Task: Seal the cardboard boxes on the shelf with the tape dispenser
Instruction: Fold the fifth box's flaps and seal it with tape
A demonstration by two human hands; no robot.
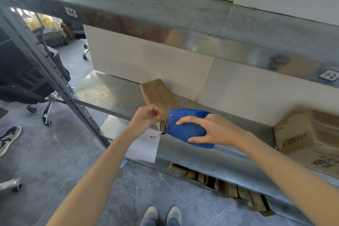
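Shelf [102, 88]: grey metal, tiled floor [55, 152] below.
Tape dispenser [185, 128]: blue — right hand [216, 130] fingers wrap it.
Left hand [146, 117]: fingers curled — hold unclear.

A black office chair [27, 79] on castors stands at the left on the grey marbled floor [55, 161]. At the left edge shows a black-and-white sneaker [9, 139]; lower down, a second chair's castor [13, 185]. Mid-frame lies a white sheet of paper [143, 147], with a blue slip [123, 163] at its lower corner. A pair of pale shoes [163, 214] stands at the bottom.
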